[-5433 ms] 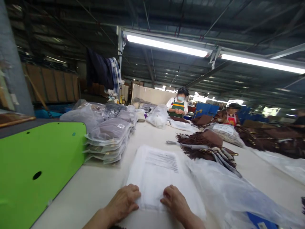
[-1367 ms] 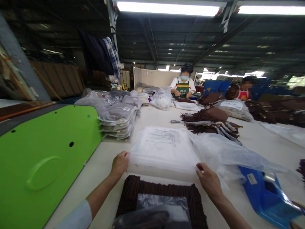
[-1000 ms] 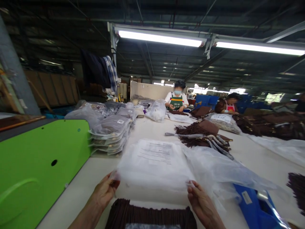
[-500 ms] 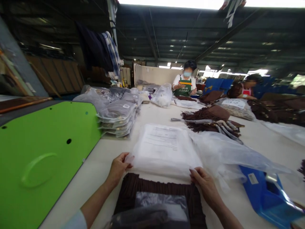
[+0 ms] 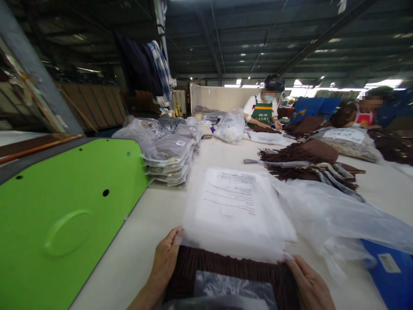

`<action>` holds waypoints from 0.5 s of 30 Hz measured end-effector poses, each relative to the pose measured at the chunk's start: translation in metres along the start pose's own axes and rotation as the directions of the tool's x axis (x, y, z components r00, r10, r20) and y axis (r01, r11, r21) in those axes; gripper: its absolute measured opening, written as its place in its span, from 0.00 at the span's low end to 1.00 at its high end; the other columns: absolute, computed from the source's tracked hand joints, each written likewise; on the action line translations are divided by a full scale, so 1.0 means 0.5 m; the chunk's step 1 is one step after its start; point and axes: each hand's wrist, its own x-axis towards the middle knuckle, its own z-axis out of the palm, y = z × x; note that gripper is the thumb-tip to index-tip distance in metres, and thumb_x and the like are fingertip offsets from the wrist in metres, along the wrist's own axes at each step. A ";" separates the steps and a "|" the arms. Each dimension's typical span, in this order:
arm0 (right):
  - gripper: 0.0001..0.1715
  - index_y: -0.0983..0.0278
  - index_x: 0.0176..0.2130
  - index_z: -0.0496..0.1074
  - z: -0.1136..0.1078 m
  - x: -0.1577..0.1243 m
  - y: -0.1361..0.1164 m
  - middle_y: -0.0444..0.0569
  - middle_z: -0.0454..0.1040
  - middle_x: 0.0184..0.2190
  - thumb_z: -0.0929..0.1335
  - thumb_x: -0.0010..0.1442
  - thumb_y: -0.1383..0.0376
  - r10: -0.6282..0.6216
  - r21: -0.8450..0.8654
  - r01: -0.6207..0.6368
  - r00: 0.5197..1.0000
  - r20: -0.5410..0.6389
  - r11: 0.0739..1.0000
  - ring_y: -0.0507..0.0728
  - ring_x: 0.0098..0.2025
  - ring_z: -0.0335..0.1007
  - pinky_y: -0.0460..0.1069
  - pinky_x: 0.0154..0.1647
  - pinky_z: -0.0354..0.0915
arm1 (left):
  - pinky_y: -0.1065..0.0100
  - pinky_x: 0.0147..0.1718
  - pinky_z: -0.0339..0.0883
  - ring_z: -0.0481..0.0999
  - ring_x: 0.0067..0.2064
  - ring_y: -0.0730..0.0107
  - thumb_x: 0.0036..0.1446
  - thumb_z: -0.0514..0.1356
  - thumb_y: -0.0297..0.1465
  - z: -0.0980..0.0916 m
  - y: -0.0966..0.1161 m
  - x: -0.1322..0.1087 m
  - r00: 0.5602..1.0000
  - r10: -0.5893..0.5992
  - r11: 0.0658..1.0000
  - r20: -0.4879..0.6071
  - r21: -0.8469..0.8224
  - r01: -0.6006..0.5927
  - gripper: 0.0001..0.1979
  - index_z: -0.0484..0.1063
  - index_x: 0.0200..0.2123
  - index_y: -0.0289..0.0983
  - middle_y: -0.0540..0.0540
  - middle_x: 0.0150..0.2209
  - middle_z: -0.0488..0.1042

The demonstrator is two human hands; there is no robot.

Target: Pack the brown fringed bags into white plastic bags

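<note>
A translucent plastic bag with printed black text [image 5: 200, 219] lies flat on top of a stack of similar bags. My left hand [image 5: 165, 260] pinches its near left corner, and my right hand [image 5: 311, 280] grips the near right corner. Between my forearms lies a dark brown fringed piece [image 5: 232, 261], its far edge meeting the near edge of the plastic bag. A clear plastic wrap [image 5: 234, 284] covers the middle of the brown piece. How far the brown piece reaches under or into the bag cannot be made out.
At left stands a green panel [image 5: 74, 224]. Behind it are stacked packed bags [image 5: 169, 159]. Brown fringed pieces [image 5: 309, 155], loose plastic sheeting [image 5: 322, 206] and a blue bin [image 5: 392, 275] are at right. Across the white table [image 5: 219, 153], a co-worker in a green apron [image 5: 263, 112] handles brown material.
Both hands have drawn the bag's near edge towards me, to the far fringe of the brown piece. The whole view has shifted. The co-worker's hands have come down to the table.
</note>
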 end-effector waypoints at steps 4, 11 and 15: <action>0.31 0.60 0.32 0.68 0.004 -0.007 0.003 0.43 0.74 0.31 0.59 0.46 0.38 0.034 0.014 -0.034 0.999 0.013 0.999 0.57 0.37 0.68 0.47 0.39 0.61 | 0.65 0.40 0.66 0.75 0.39 0.57 0.49 0.52 0.46 0.001 0.002 -0.008 0.998 -0.069 0.997 -0.008 -0.045 0.068 0.21 0.73 0.34 0.36 0.47 0.33 0.77; 0.31 0.61 0.33 0.69 0.003 -0.034 -0.015 0.43 0.74 0.29 0.62 0.46 0.39 0.104 0.129 -0.111 0.993 0.056 0.985 0.56 0.32 0.68 0.47 0.35 0.63 | 0.66 0.32 0.68 0.76 0.34 0.60 0.46 0.59 0.44 -0.004 0.016 -0.030 0.945 -0.274 0.822 0.182 -0.466 0.328 0.20 0.72 0.37 0.34 0.47 0.29 0.77; 0.31 0.61 0.34 0.70 0.006 -0.054 -0.019 0.42 0.74 0.27 0.62 0.45 0.39 0.164 0.145 -0.162 0.987 0.002 0.976 0.56 0.31 0.69 0.46 0.32 0.63 | 0.67 0.33 0.69 0.76 0.34 0.62 0.43 0.61 0.41 -0.007 0.028 -0.044 0.925 -0.329 0.760 0.188 -0.528 0.378 0.16 0.73 0.33 0.36 0.49 0.27 0.77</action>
